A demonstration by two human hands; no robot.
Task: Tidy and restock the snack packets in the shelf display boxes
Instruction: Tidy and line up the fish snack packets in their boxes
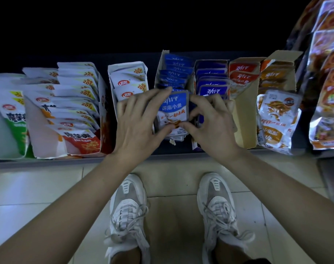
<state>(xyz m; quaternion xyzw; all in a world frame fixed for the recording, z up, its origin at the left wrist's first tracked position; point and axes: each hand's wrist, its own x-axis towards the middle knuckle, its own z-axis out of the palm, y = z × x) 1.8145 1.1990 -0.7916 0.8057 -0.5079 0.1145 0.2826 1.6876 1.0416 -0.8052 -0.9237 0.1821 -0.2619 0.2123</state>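
Left hand (137, 119): holds the small blue and white foil snack packet (173, 109).
Right hand (210, 121): pinches its other side.
Packet: above the open cardboard box (159, 73).
Risk: packets underneath could slip off.

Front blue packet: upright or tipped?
Upright, logo at top, face toward camera: left hand and right hand pinch the blue packet by its sides.

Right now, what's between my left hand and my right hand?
In the head view, a blue packet lies between the left hand and the right hand. Both hands pinch it by its edges.
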